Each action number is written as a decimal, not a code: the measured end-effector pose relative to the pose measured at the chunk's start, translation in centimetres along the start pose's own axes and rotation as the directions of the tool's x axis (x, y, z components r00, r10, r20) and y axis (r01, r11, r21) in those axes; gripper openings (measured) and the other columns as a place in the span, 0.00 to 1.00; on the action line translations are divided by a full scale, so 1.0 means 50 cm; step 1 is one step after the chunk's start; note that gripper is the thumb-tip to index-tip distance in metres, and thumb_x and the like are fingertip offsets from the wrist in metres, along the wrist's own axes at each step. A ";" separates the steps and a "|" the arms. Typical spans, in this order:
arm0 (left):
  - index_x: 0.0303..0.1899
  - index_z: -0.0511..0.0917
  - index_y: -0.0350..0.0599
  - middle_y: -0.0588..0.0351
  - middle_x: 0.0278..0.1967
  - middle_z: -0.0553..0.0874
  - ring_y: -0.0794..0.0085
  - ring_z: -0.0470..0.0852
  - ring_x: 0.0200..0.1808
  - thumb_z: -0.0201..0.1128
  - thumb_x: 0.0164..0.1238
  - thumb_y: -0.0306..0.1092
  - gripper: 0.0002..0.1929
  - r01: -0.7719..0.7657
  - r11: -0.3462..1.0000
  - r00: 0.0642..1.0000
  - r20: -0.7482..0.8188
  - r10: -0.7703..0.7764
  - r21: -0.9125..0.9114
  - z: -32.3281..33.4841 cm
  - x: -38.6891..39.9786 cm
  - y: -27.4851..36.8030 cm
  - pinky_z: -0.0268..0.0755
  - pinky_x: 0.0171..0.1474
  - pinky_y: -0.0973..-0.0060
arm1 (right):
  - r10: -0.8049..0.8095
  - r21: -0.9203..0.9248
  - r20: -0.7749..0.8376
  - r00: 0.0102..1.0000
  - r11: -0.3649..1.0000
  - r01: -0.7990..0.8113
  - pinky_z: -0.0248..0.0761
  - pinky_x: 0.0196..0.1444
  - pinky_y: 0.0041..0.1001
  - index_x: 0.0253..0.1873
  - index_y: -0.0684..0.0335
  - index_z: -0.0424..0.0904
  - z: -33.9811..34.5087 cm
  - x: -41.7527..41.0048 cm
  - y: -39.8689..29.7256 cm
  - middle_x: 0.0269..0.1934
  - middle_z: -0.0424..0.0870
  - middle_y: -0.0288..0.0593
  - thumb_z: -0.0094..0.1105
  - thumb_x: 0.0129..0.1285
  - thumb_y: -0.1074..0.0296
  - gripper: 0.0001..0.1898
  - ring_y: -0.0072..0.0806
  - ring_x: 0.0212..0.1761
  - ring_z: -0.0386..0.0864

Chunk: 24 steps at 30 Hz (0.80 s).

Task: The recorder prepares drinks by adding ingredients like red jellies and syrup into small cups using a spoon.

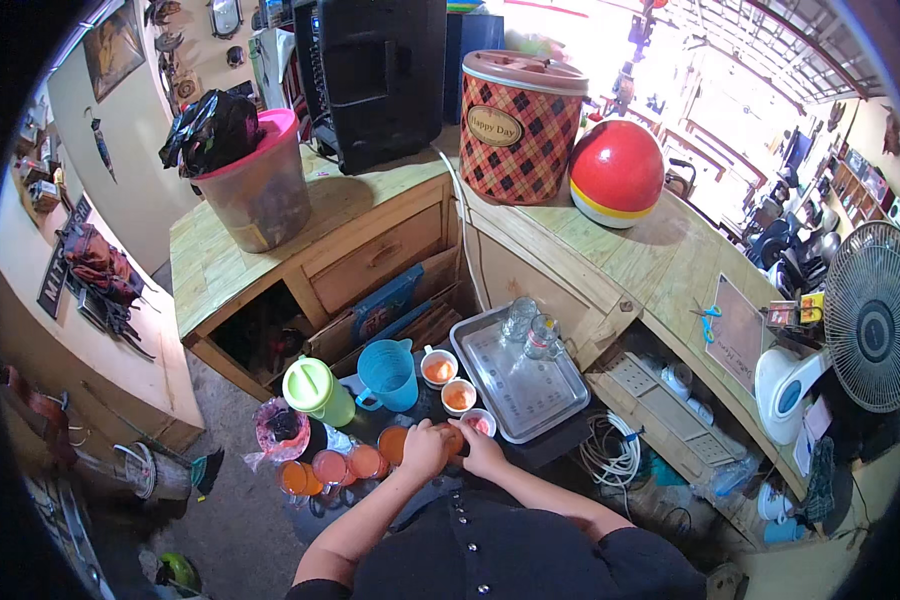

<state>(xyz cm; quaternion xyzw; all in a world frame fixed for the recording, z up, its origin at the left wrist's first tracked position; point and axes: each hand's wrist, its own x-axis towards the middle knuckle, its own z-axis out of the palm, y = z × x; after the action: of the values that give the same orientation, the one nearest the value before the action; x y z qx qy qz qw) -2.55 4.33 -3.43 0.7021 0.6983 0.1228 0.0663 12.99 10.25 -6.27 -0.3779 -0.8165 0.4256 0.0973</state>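
My left hand (424,448) and my right hand (481,450) are close together around a glass of orange-red drink (454,439), low in the middle of the view. Their fingers partly hide it. Another filled glass (393,443) stands just left of my left hand, and several glasses of orange and pink drink (331,467) stand further left. Beyond my hands are white cups (458,396) with orange or red contents, a blue plastic pitcher (390,379) and a lime-green lidded pitcher (316,390). A metal tray (529,401) holds clear empty glasses (542,335) at its far end.
A pink-rimmed bowl (281,429) stands at the left. Behind rises a wooden counter (615,255) bearing a plaid drinks cooler (523,135), a red ball-shaped object (616,172), a speaker (379,82) and a bin (259,187). Coiled white cable (610,455) lies right of the tray.
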 end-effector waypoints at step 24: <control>0.39 0.85 0.53 0.61 0.36 0.87 0.65 0.80 0.39 0.65 0.51 0.34 0.12 -0.022 0.999 0.998 -0.056 0.025 0.038 -0.005 -0.001 0.008 0.71 0.43 0.64 | -0.024 0.039 -0.008 1.000 0.999 0.024 0.68 0.62 0.38 0.71 0.50 0.61 -0.001 0.002 0.003 0.62 0.74 0.54 0.72 0.51 0.63 0.41 0.46 0.63 0.73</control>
<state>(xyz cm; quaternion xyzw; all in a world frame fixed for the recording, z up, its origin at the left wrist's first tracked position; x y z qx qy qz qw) -2.21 4.27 -3.08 0.7076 0.6937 0.1305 0.0320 13.05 10.41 -6.37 -0.3679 -0.8121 0.4387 0.1129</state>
